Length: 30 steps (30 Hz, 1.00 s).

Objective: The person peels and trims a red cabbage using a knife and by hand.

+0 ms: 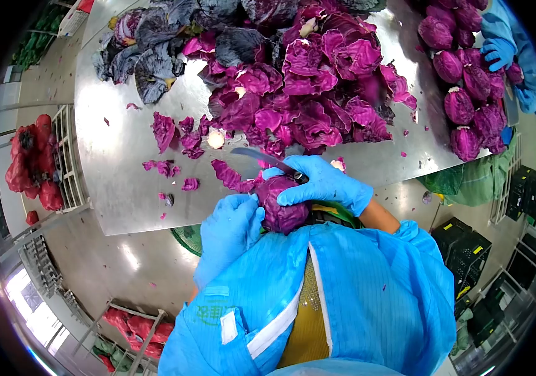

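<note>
Near the table's front edge, close to my body, is a red cabbage [280, 210] with a glossy purple surface. My left hand [233, 222], in a blue glove, has its fingers curled against the cabbage's left side. My right hand [327, 185], gloved too, is closed around the dark handle of a knife [258, 154], and its thumb rests on top of the cabbage. The blade points left over the table. A loose purple leaf [227, 175] lies just beyond the cabbage. What the left fingertips pinch is partly hidden.
A big heap of peeled cabbage leaves [305, 81] covers the middle of the metal table [124, 169]. Trimmed cabbages [459, 105] are piled at right, beside another person's gloved hand [498, 52]. Black crates [462, 250] stand right; red sacks [33, 163] sit left.
</note>
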{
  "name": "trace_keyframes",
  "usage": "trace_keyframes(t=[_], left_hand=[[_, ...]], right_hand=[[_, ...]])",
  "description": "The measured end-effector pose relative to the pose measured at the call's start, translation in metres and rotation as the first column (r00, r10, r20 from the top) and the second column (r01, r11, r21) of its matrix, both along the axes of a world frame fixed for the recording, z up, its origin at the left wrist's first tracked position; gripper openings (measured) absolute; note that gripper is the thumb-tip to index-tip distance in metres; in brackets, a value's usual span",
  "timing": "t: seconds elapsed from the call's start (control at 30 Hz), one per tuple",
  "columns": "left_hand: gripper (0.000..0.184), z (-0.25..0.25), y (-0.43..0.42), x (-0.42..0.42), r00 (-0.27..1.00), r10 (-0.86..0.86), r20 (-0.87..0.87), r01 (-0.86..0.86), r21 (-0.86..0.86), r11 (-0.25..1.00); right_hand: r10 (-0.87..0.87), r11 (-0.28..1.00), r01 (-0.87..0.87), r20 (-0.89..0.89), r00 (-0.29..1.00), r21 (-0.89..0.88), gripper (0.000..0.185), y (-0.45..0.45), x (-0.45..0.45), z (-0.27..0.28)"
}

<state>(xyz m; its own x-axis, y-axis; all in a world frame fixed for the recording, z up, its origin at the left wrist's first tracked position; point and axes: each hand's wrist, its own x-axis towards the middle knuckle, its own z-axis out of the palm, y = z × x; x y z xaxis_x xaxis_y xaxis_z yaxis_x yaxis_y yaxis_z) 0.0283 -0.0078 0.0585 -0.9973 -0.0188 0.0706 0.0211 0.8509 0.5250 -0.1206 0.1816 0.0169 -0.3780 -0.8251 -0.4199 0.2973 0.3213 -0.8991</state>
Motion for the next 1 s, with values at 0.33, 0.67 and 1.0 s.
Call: trace_keyframes(t=[0.33, 0.67, 1.0], left_hand=[[0.011, -0.013, -0.035, 0.018, 0.962, 0.273, 0.029, -0.273, -0.001, 0.962], [0.059, 0.004, -0.011, 0.007, 0.884, 0.165, 0.438, -0.427, 0.613, 0.665], [0.060, -0.016, 0.015, -0.003, 0.964, 0.047, 0.260, -0.196, 0.583, 0.789]], right_hand=[[-0.024, 1.000, 0.024, 0.019, 1.000, -0.018, 0.068, 0.004, 0.003, -0.003], [-0.184, 0.966, 0.226, 0.277, 0.943, -0.127, 0.069, 0.015, 0.009, -0.005], [-0.289, 0.911, 0.364, 0.329, 0.899, -0.196, 0.084, 0.029, 0.013, -0.008]])
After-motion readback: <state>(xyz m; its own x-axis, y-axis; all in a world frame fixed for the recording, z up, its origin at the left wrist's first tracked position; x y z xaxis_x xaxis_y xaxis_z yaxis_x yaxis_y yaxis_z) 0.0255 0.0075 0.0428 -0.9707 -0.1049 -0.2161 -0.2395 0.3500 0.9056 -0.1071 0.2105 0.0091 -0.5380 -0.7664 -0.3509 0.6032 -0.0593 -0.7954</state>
